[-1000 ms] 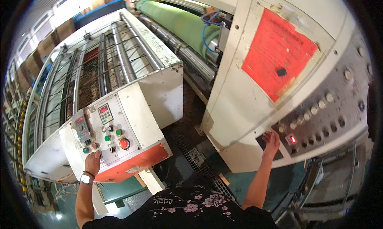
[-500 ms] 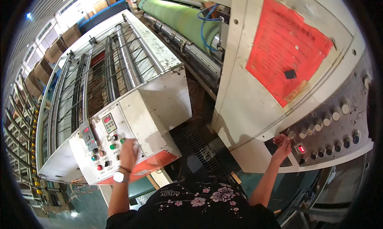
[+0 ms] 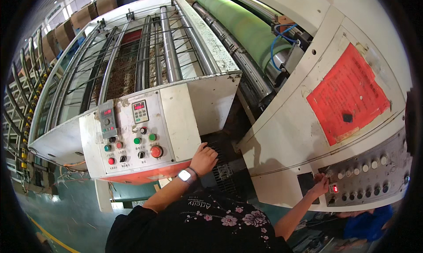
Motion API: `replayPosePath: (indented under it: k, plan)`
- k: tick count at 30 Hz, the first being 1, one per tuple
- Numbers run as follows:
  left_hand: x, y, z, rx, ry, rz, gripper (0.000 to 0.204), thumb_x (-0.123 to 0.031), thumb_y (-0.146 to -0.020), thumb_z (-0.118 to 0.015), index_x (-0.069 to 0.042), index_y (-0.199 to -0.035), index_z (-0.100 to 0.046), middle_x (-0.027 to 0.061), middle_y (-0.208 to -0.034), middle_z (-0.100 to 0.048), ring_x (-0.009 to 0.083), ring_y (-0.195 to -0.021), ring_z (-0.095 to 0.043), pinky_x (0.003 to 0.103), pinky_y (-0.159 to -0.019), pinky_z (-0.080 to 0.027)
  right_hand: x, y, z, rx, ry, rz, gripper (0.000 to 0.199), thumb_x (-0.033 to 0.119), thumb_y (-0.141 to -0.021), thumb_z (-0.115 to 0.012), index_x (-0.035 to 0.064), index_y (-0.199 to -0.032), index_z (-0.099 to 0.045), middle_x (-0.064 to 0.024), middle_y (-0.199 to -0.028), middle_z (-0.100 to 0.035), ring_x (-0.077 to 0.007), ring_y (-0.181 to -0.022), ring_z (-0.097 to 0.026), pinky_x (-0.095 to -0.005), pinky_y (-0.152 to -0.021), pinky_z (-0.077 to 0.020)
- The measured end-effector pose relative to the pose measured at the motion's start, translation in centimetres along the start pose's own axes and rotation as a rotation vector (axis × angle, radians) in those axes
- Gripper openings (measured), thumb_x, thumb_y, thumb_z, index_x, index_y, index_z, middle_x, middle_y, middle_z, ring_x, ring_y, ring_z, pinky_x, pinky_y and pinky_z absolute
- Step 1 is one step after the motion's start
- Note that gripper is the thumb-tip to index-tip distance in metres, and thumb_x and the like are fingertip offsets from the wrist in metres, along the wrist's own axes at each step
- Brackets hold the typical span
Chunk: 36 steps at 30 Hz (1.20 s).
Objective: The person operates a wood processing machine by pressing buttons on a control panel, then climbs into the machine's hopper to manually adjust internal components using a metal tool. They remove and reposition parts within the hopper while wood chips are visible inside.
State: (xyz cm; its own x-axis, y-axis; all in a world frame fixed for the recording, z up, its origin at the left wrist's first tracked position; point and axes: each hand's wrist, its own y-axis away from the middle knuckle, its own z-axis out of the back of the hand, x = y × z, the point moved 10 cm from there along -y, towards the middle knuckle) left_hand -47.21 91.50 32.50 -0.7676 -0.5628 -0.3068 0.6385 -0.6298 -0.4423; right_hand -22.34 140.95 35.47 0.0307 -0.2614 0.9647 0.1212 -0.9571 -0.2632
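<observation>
My left hand (image 3: 205,159), with a white-faced watch (image 3: 184,175) at the wrist, is by the lower right corner of a white control box (image 3: 179,120). Its fingers are loosely curled and nothing shows in them; the palm is hidden. On the box's face are a red mushroom button (image 3: 156,151), smaller green and red buttons and two lit displays. Over on the right, my right hand (image 3: 319,187) pinches a small knob at the left end of the grey panel (image 3: 352,182), beside a red-lit display (image 3: 335,188). The fingers mostly cover that knob.
Metal rollers (image 3: 169,46) and thin rods span the white machine frame ahead. A large green roller (image 3: 240,26) lies beyond a dark gap. A torn red sheet (image 3: 348,96) is stuck to the right cabinet. Blue fabric (image 3: 368,224) shows at the lower right, partly hidden.
My left hand has moved right, off the button area to the control box's corner, uncovering the red mushroom button. My right hand stays at the panel's knob. The view has shifted.
</observation>
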Motion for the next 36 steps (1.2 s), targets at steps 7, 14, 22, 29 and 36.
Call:
replayPosePath:
  k: [7, 14, 22, 29, 36]
  plan:
    - [3.2, 0.5, 10.4, -0.335, 0.140, 0.146, 0.017, -0.009, -0.074, -0.061, -0.004, -0.089, -0.057, 0.0115, -0.089, -0.057, 0.0314, -0.087, -0.053, 0.039, -0.078, -0.044, 1.5, 0.8, 0.0, 0.051, 0.013, 0.050, 0.029, 0.026, -0.090, -0.055, -0.0016, -0.091, -0.065, -0.0087, -0.078, -0.066, -0.0152, -0.067, -0.060, -0.0277, -0.058, -0.0470]
    - [18.2, 8.9, 18.1, -0.229, -0.456, 0.632, 0.024, -0.014, -0.074, -0.060, -0.005, -0.095, -0.052, 0.0122, -0.096, -0.053, 0.0317, -0.088, -0.053, 0.041, -0.075, -0.045, 1.5, 1.4, -0.4, 0.041, -0.063, 0.005, 0.033, 0.030, -0.090, -0.056, -0.0017, -0.089, -0.065, -0.0076, -0.076, -0.065, -0.0156, -0.067, -0.060, -0.0274, -0.059, -0.0471]
    - [19.7, 7.9, 17.6, -0.037, -0.614, 0.606, 0.023, -0.027, -0.076, -0.065, -0.007, -0.079, -0.054, 0.0086, -0.080, -0.058, 0.0268, -0.085, -0.054, 0.039, -0.074, -0.042, 1.3, 0.9, -0.7, 0.125, -0.096, -0.054, 0.033, 0.031, -0.091, -0.054, -0.0001, -0.096, -0.063, -0.0074, -0.078, -0.065, -0.0152, -0.069, -0.060, -0.0266, -0.062, -0.0465]
    - [20.5, 8.4, 17.9, 0.044, -0.653, 0.658, 0.027, -0.035, -0.080, -0.060, -0.008, -0.077, -0.059, 0.0089, -0.078, -0.062, 0.0267, -0.082, -0.056, 0.040, -0.074, -0.043, 1.3, 1.0, -1.2, 0.066, -0.024, -0.032, 0.032, 0.028, -0.091, -0.053, -0.0008, -0.095, -0.064, -0.0090, -0.079, -0.065, -0.0169, -0.069, -0.061, -0.0273, -0.062, -0.0480]
    - [18.1, 10.3, 20.3, -0.244, -0.623, 0.584, 0.023, -0.029, -0.079, -0.061, -0.008, -0.085, -0.058, 0.0079, -0.085, -0.056, 0.0267, -0.089, -0.052, 0.039, -0.078, -0.040, 0.8, 0.6, 0.1, -0.041, 0.038, 0.066, 0.031, 0.025, -0.091, -0.052, -0.0028, -0.092, -0.066, -0.0109, -0.076, -0.065, -0.0176, -0.066, -0.060, -0.0291, -0.059, -0.0501]
